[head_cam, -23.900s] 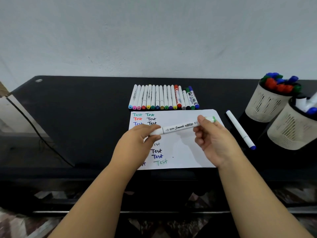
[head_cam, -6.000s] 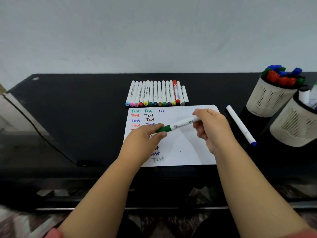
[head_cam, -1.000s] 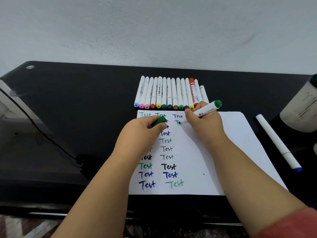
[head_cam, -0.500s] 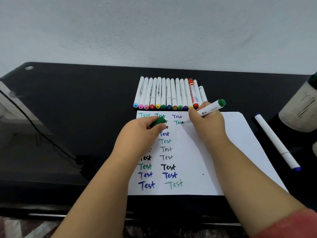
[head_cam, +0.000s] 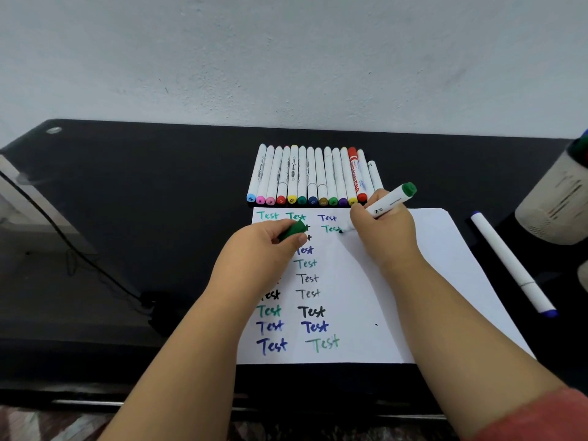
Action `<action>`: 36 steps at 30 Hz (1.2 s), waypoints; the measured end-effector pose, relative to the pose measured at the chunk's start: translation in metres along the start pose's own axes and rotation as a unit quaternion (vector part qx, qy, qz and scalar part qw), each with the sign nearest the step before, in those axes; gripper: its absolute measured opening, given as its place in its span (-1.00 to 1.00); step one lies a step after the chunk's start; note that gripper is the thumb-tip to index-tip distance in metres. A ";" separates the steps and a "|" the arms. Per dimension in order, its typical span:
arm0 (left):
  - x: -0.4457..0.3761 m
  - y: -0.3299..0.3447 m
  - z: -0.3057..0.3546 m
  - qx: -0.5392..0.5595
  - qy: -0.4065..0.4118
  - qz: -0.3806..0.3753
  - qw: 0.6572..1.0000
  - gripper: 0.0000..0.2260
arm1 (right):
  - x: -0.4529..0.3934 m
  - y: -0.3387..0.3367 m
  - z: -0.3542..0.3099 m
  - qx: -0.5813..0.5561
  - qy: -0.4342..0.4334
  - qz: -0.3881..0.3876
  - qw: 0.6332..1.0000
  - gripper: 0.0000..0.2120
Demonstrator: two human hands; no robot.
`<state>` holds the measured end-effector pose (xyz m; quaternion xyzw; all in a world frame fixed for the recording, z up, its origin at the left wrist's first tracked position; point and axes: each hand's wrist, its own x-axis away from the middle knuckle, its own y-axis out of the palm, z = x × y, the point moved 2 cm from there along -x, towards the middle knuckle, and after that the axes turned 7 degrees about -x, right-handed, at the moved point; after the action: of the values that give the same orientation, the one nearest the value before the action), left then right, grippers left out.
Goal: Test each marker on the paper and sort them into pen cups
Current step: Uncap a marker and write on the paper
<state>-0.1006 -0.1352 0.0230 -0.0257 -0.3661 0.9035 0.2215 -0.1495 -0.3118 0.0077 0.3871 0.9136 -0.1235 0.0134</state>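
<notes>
**Green marker on the paper, cap in the other hand**

A grey wall (head_cam: pixel 286 58) fills the top of the view, from 10 through 2 o'clock. Below it a black desk (head_cam: pixel 143 192) runs across the whole width. A dark cable (head_cam: pixel 79 249) crosses its left part, at 9 o'clock.

The paper (head_cam: pixel 429 281) lies at the centre and toward 5 o'clock, its near edge at the front of the desk. The word "Test" is written on it many times in green, blue and black, in columns on its left half.

At 3 o'clock a pale pen cup (head_cam: pixel 553 198) stands at the frame edge, only partly in view. Between it and the paper a single white pen (head_cam: pixel 509 262) with a blue end lies on the desk, apart from both.

At 12 o'clock from the paper, just beyond its far edge, a row of markers (head_cam: pixel 311 176) lies side by side, coloured ends toward the person.

The right hand (head_cam: pixel 385 237) grasps the green marker (head_cam: pixel 389 203) in a writing grip, its tip down on the paper at a green "Test" in the third column, its green end tilted up toward 2 o'clock. The left hand (head_cam: pixel 264 249) rests on the paper's left part, fingers curled, pinching the green cap (head_cam: pixel 294 230) between thumb and fingers.
</notes>
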 end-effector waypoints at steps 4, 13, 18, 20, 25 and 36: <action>0.001 0.000 0.001 0.001 -0.002 -0.007 1.000 -0.72 | 0.000 -0.004 0.000 -0.072 0.026 0.030 0.997 -0.73; 0.005 0.001 0.003 0.064 0.005 -0.039 0.997 -0.73 | 0.007 -0.001 -0.012 -0.314 0.087 -0.128 0.937 -0.66; 0.008 0.005 0.010 0.066 0.031 -0.065 0.995 -0.82 | 0.011 0.001 -0.013 -0.306 0.080 -0.166 0.934 -0.69; 0.009 0.005 0.013 0.056 0.048 -0.065 0.995 -0.78 | 0.013 0.003 -0.014 -0.301 0.080 -0.181 0.933 -0.72; 0.007 0.005 0.013 0.063 0.032 -0.031 0.997 -0.78 | 0.016 0.002 -0.015 -0.284 0.076 -0.231 0.928 -0.85; 0.005 0.002 0.013 0.079 0.029 -0.008 0.996 -0.93 | 0.013 0.002 -0.011 -0.272 0.080 -0.261 0.923 -0.82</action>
<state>-0.1088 -0.1428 0.0315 -0.0311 -0.2877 0.9265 0.2407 -0.1564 -0.2988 0.0168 0.1247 0.9787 0.1625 0.0125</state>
